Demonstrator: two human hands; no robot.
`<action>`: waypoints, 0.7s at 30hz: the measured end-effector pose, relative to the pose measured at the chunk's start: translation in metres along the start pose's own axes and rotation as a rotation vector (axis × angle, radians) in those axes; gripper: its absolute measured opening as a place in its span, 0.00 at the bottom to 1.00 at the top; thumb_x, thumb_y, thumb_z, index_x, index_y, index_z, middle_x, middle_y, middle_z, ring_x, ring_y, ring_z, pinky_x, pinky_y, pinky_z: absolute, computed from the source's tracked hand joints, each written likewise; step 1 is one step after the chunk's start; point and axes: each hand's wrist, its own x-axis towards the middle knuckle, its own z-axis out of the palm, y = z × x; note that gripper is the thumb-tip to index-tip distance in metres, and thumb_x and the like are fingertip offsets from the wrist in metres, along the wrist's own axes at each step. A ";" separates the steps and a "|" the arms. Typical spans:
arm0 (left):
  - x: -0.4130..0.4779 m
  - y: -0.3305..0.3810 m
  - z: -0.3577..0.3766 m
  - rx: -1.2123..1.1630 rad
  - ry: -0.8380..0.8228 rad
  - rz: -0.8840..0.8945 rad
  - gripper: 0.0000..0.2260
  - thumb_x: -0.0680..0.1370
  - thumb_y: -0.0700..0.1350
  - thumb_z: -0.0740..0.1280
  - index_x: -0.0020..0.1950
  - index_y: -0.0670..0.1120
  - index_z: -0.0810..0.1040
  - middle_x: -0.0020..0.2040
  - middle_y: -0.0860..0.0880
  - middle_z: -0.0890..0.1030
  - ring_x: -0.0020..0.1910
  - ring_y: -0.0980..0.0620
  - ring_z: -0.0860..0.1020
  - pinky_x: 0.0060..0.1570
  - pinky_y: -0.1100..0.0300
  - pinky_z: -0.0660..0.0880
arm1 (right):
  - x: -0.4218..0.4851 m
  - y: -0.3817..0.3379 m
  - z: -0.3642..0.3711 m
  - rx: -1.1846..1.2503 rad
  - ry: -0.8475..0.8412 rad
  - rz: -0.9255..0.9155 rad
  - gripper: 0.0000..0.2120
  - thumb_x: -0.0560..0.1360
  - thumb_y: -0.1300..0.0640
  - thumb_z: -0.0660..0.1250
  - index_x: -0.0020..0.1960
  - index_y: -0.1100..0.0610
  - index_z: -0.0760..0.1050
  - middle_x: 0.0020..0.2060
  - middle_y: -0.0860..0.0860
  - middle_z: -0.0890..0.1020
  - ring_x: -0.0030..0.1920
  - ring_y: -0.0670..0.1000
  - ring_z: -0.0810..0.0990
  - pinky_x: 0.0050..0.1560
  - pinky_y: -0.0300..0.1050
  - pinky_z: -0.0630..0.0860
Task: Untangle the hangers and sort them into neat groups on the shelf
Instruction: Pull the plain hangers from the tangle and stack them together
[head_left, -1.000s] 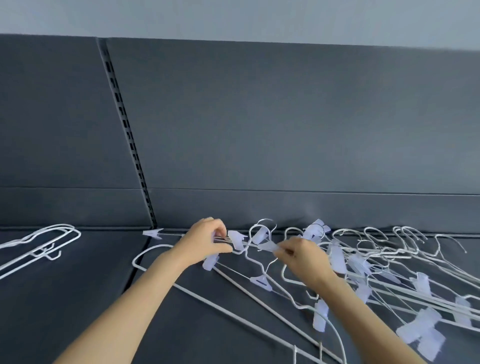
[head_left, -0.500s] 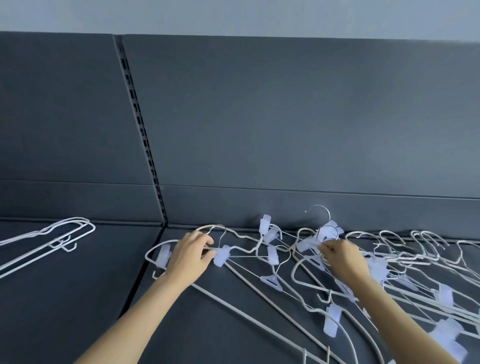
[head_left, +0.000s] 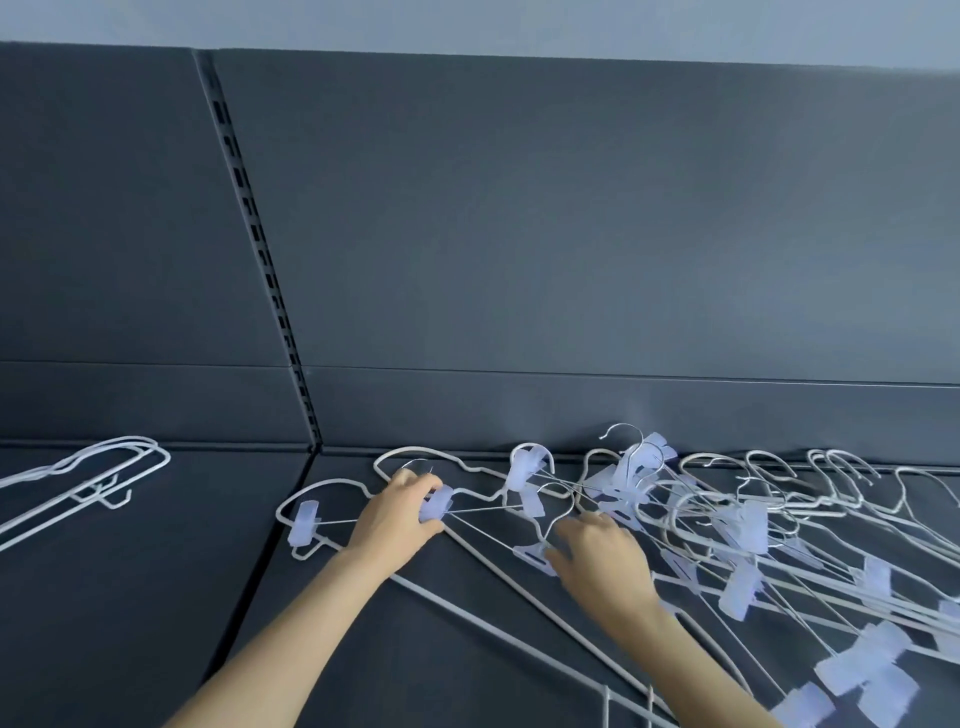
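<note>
Head view: on the dark shelf (head_left: 467, 649), the left hand (head_left: 397, 512) has its fingers clamped on a clip hanger (head_left: 436, 506) at the tangled pile's (head_left: 727, 525) left edge. The right hand (head_left: 597, 553) presses neighbouring wires, fingers spread. The separating step seems underway; next, drawing it leftward, free. Its bar runs left-right, hook toward the back wall.

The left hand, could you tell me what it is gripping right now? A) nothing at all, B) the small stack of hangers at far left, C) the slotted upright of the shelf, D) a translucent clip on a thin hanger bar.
D: the left hand has its fingers closed around a translucent clip on a thin bar, well apart from the stacked hangers at far left.
</note>
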 end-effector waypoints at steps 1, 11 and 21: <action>0.000 0.000 0.001 -0.036 -0.005 -0.023 0.15 0.72 0.44 0.69 0.58 0.49 0.72 0.56 0.50 0.71 0.51 0.48 0.75 0.49 0.56 0.73 | -0.001 -0.003 0.002 -0.051 -0.038 0.021 0.13 0.75 0.51 0.61 0.50 0.59 0.76 0.51 0.55 0.78 0.56 0.57 0.74 0.51 0.46 0.69; -0.009 -0.007 -0.011 -0.134 0.098 -0.007 0.04 0.71 0.34 0.65 0.41 0.43 0.75 0.45 0.49 0.72 0.41 0.48 0.73 0.36 0.63 0.67 | 0.004 0.004 -0.001 0.236 -0.025 0.164 0.07 0.75 0.62 0.59 0.43 0.59 0.75 0.44 0.55 0.80 0.44 0.56 0.77 0.39 0.45 0.69; -0.037 -0.011 -0.031 -0.095 0.244 0.070 0.07 0.71 0.33 0.65 0.46 0.42 0.77 0.47 0.52 0.73 0.41 0.45 0.77 0.40 0.50 0.75 | 0.010 -0.011 -0.014 0.363 0.057 -0.060 0.07 0.74 0.64 0.61 0.43 0.66 0.77 0.40 0.57 0.80 0.42 0.56 0.76 0.44 0.47 0.71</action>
